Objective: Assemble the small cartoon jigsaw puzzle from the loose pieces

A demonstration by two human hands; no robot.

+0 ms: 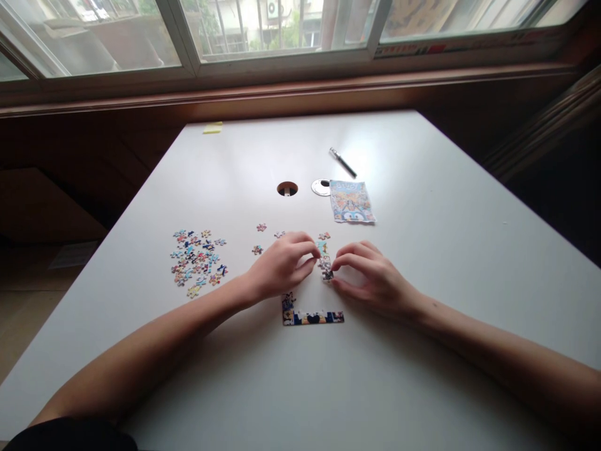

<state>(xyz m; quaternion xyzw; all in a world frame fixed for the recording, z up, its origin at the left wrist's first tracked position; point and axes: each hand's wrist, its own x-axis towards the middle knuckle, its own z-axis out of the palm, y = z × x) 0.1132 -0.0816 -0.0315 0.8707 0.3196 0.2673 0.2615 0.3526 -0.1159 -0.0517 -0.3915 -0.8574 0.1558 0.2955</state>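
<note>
A short upright strip of joined jigsaw pieces [323,249] lies on the table between my hands. My left hand [286,263] is curled, with its thumb and fingertips drawn together against the strip's left side. From the right, my right hand [370,272] pinches a dark grey jigsaw piece [327,274] at the strip's lower end. Nearer me lies an L-shaped joined corner of the jigsaw puzzle [313,318], with a straight bottom row and a short left side partly under my left hand.
Loose jigsaw pieces [195,260] are heaped at the left, with several single ones [257,249] near my left hand. Beyond are a printed picture sheet [353,202], a pen [343,162], a round cable hole [287,188], its cover [320,187] and a yellow sticky note [213,128].
</note>
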